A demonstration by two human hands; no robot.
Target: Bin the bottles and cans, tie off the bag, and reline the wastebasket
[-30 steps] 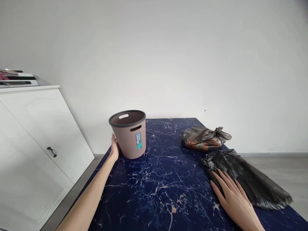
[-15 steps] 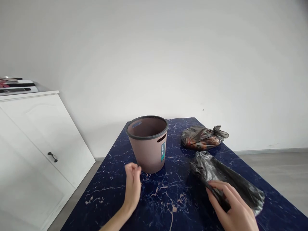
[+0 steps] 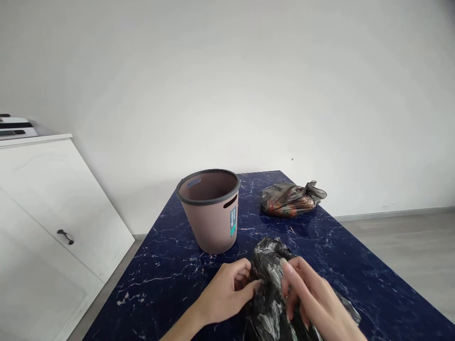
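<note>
My left hand (image 3: 231,291) is closed at the left edge of a crumpled black plastic garbage bag (image 3: 266,303), pinching its film between thumb and fingers. Over the same bag, my right hand (image 3: 309,296) has its thumb raised and apart from its loosely bent fingers, whose tips are at the film. Part of the bag lies hidden under that hand. Just beyond my left hand stands an upright, pinkish-brown trash can (image 3: 211,225) with a dark rim, a slot handle and a teal label. No liner shows inside it.
A knotted, see-through dark bag (image 3: 289,199) with orange-brown contents lies at the table's far right. The blue marble-patterned table (image 3: 159,270) reaches toward a pale wall (image 3: 227,94). On the left stands a white cabinet (image 3: 53,213) with a white-and-black object (image 3: 17,127) on top.
My left hand has moved right from beside the trash can and taken hold of the black bag. My right hand and the bag have shifted left, and the right thumb has lifted off the film.
</note>
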